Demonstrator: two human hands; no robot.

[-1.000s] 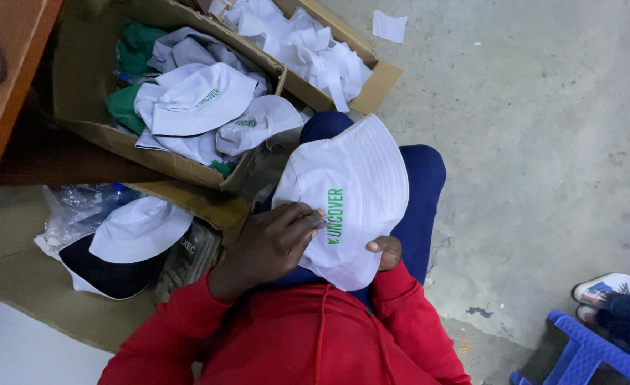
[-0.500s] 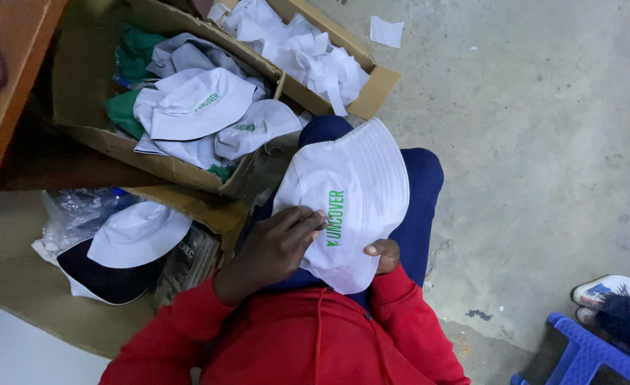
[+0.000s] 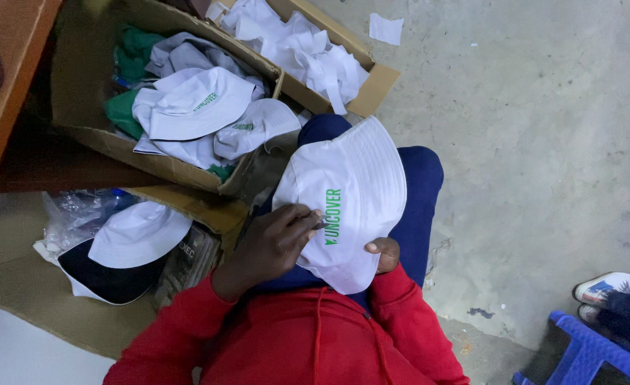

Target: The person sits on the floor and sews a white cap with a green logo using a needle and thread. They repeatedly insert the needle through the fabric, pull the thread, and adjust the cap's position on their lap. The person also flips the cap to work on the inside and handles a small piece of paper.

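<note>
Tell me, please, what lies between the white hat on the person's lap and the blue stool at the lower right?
In the head view, only bare grey concrete floor separates the white hat from the blue stool.
</note>
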